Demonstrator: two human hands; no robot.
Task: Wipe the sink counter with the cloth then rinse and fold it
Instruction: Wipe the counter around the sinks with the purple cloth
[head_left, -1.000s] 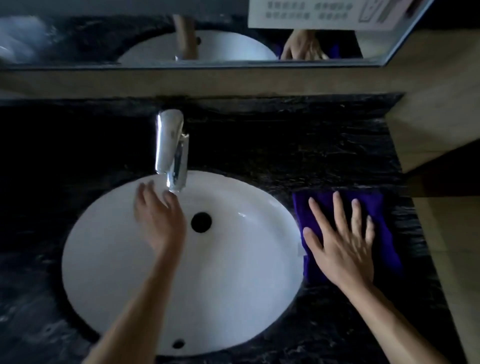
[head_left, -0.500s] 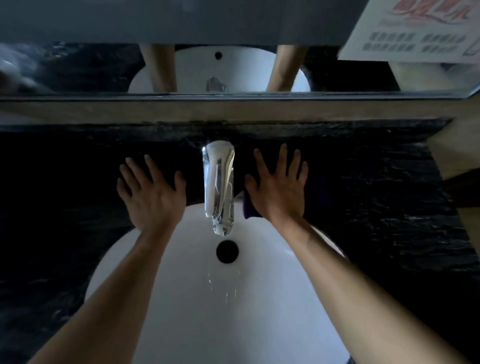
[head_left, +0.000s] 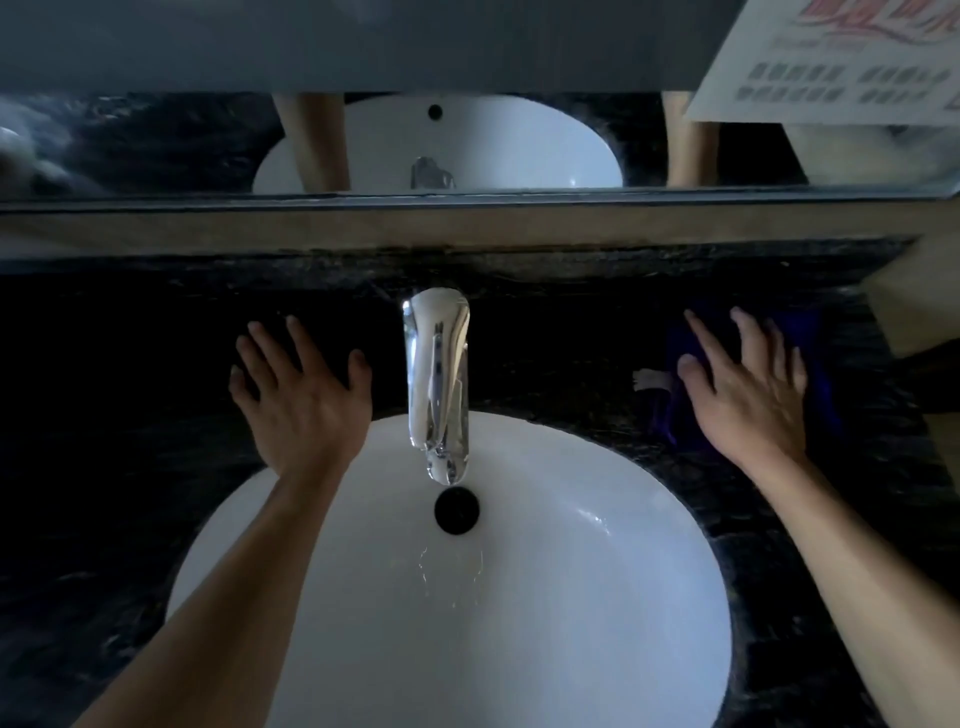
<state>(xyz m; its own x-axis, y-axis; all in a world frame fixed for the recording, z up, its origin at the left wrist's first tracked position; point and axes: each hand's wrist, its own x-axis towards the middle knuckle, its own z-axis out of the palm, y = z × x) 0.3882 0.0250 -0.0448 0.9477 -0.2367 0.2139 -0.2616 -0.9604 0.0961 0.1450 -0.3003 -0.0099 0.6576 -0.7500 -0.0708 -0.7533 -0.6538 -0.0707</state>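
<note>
Your right hand (head_left: 748, 395) lies flat on the purple cloth (head_left: 821, 379), with its fingers straight and spread apart. The cloth sits on the dark counter (head_left: 597, 332), to the right of the tap and behind the sink. A small white tag (head_left: 649, 378) pokes out from the cloth's left side, just beside your thumb. The cloth is hard to see well because that corner is very dark.

Your left hand (head_left: 301, 400) is flat too, fingers spread, on the counter to the left of the tap. It holds nothing. Its wrist crosses over the back rim of the white sink (head_left: 623, 597).

The shiny tap (head_left: 436, 384) stands between your two hands and points down at the black drain hole (head_left: 456, 510). A few drops of water shine in the bowl just below the drain.

The mirror (head_left: 156, 145) at the back shows both your arms and the sink. A paper sign (head_left: 841, 62) is at the top right.
</note>
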